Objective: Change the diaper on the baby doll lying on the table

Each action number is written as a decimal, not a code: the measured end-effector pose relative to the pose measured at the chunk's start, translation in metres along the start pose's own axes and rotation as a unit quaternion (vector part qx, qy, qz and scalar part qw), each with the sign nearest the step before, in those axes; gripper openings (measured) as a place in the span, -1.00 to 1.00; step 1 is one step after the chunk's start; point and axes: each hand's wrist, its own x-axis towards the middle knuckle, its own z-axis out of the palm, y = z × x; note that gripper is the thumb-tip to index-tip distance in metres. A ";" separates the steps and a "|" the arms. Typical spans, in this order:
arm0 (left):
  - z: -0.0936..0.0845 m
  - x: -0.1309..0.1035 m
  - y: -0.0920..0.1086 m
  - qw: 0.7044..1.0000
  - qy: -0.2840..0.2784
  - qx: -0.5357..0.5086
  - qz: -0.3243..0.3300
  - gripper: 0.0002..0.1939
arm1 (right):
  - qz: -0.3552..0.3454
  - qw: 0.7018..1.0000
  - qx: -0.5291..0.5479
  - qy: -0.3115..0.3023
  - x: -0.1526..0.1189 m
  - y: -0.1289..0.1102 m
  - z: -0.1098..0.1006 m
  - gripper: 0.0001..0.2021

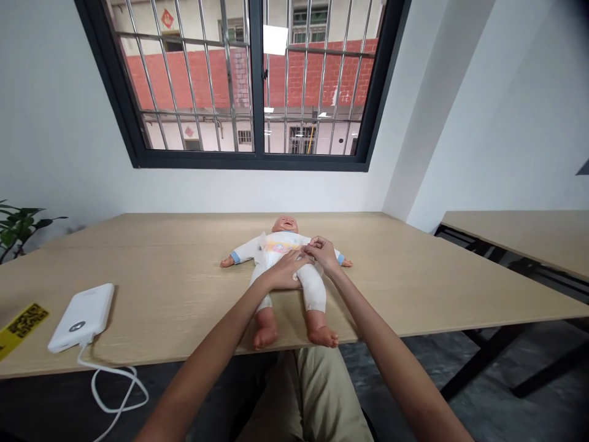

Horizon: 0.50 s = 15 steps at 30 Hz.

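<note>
A baby doll (283, 232) in a white bodysuit (315, 287) lies on its back on the light wooden table (184, 282), head toward the window, bare feet at the table's front edge. My left hand (286, 270) rests on the doll's belly with its fingers on the suit's fabric. My right hand (323, 253) pinches the fabric at the doll's chest and waist, fingertips meeting those of the left hand. Both forearms reach in from the bottom of the view.
A white power bank (83, 316) with a white cable (113, 383) hanging over the edge lies at the table's front left, beside a yellow QR label (23, 324). A plant (16, 227) stands far left. A second table (519, 239) is at the right. A barred window (248, 80) is behind.
</note>
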 end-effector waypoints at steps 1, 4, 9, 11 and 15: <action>-0.004 -0.001 0.000 0.999 0.008 -0.031 0.003 -0.46 | -0.001 1.000 -0.001 0.008 -0.001 0.001 -0.001 -0.73; -0.013 0.000 -0.002 0.992 0.080 -0.097 -0.024 -0.58 | -0.004 1.000 -0.005 0.022 -0.002 0.004 -0.002 -0.72; -0.010 0.002 -0.011 0.982 0.153 -0.028 -0.107 -0.71 | 0.012 0.999 0.005 0.031 -0.001 0.005 -0.003 -0.69; -0.006 0.001 -0.013 0.986 0.125 0.002 -0.111 -0.69 | 0.012 0.999 0.010 0.039 0.000 0.006 -0.003 -0.68; -0.003 -0.003 -0.012 0.991 0.056 0.056 -0.105 -0.61 | 0.016 0.998 0.016 0.063 0.002 0.007 -0.008 -0.69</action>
